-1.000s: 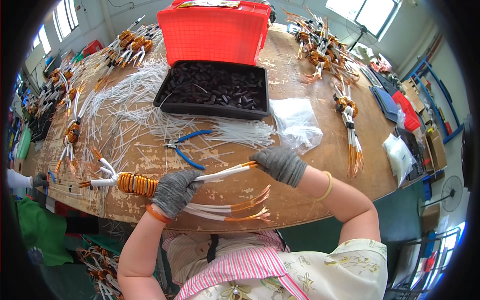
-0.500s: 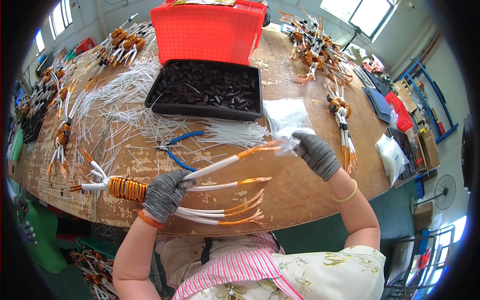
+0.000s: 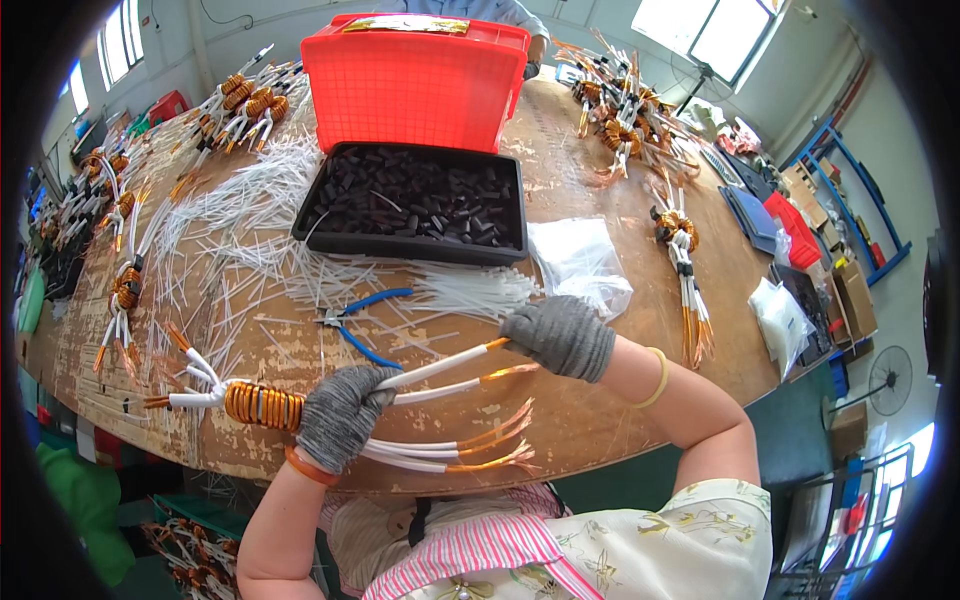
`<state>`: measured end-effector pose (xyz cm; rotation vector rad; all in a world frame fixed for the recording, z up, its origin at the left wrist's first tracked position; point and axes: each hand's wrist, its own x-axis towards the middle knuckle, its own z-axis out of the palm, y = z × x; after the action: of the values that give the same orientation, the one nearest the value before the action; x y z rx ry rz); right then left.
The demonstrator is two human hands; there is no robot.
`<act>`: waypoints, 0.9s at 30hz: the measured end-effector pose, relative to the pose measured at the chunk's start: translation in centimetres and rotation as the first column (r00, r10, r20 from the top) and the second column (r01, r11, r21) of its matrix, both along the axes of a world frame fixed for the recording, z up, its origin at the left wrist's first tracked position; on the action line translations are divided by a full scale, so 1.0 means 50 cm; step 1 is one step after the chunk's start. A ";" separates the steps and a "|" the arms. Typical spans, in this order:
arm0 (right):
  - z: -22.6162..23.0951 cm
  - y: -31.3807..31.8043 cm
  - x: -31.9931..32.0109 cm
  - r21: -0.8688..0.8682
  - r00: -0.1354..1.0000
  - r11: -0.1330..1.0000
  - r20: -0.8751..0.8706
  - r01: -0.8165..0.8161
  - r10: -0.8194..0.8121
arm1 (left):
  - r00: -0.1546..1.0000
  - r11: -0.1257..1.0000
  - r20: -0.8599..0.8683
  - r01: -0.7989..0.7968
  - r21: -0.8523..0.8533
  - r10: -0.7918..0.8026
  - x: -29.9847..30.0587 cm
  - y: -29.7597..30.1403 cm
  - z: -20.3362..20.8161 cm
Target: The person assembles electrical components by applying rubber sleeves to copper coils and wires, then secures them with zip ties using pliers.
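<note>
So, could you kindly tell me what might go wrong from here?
The right hand has its fingers at the copper tip of a white-sleeved wire pinched in the left hand; a hard pull might bend or fray that tip. The splayed copper ends nearer the person could snag on either gloved hand. The blue-handled pliers lie with handles spread just beyond the left hand, so a wire might catch on them.

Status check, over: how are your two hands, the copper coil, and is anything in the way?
Left hand gripping white leads, right of copper coil. Right hand closed on copper tip of upper lead. Blue-handled cutters lie beyond, not between hands.
</note>
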<state>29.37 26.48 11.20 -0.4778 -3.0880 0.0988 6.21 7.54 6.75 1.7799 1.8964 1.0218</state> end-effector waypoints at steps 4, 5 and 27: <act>0.003 0.056 0.040 0.084 0.998 0.995 0.036 -0.053 0.050 | 1.000 1.000 -0.006 0.005 0.006 -0.005 -0.004 -0.004 -0.003; -0.001 0.084 0.055 0.091 0.998 0.995 0.041 -0.045 0.041 | 1.000 1.000 -0.030 0.005 0.013 -0.005 -0.004 -0.002 -0.005; -0.090 0.328 -0.253 0.061 0.862 0.931 0.359 0.360 -0.357 | 0.999 0.990 0.036 0.030 0.140 -0.036 -0.003 0.007 0.004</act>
<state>16.71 42.87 6.72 -1.1904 -3.2747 0.0165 6.07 7.89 6.96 1.8467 1.8060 1.1950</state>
